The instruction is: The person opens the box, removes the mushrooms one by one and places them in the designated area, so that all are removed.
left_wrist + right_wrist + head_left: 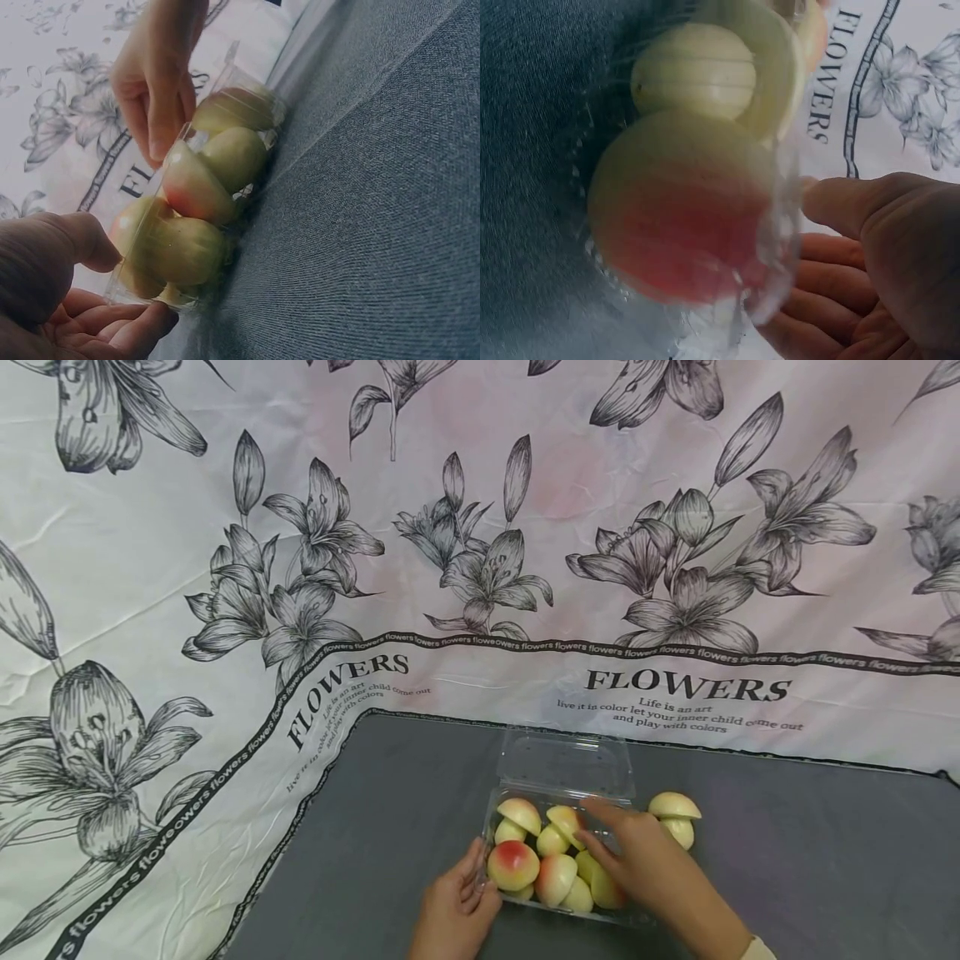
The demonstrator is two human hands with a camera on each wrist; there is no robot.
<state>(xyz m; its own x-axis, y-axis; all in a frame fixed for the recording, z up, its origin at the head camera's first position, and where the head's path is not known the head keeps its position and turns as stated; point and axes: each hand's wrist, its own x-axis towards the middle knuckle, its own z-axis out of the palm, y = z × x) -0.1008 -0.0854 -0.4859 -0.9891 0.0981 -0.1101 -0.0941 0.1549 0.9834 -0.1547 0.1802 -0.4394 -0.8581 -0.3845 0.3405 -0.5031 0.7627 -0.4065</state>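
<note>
A clear plastic clamshell box [491,810] holds several pale-yellow mushroom-shaped pieces with red-tinged caps, such as the red-topped mushroom [513,864] at its near left corner. My left hand [453,902] grips the box's left side, thumb against the wall and fingers curled beneath in the left wrist view. Over the right part of the box reaches my right hand [637,856], thumb and fingers apart beside the back mushroom [564,825]. In the right wrist view its thumb is right at the box wall, beside a large red-blushed cap [682,217].
One more mushroom [675,817] stands outside the box, just right of it. The transparent lid [566,764] is tipped back behind the box. A dark grey cloth [360,827] covers the table, backed by a flower-printed sheet [510,685].
</note>
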